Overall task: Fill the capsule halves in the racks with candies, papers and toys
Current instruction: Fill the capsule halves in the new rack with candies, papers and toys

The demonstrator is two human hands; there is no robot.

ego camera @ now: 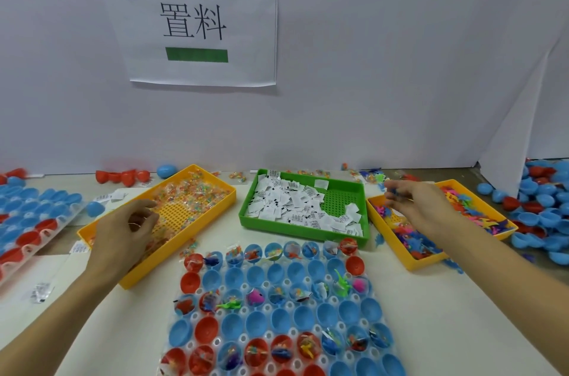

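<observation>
White surface (431,298), white wall behind. My left hand (123,231) hovered over the yellow perforated candy tray (215,215), fingers curled, grip unclear. My right hand (421,206) pinched small toys above the toy tray (409,263). Clear dimpled rack (277,311) of round capsule halves sat near me.

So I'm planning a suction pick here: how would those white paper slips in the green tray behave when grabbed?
The paper slips look thin and flat, so probably very light and floppy. They lie overlapped in a loose heap in the green tray, so several may lift together.
</observation>
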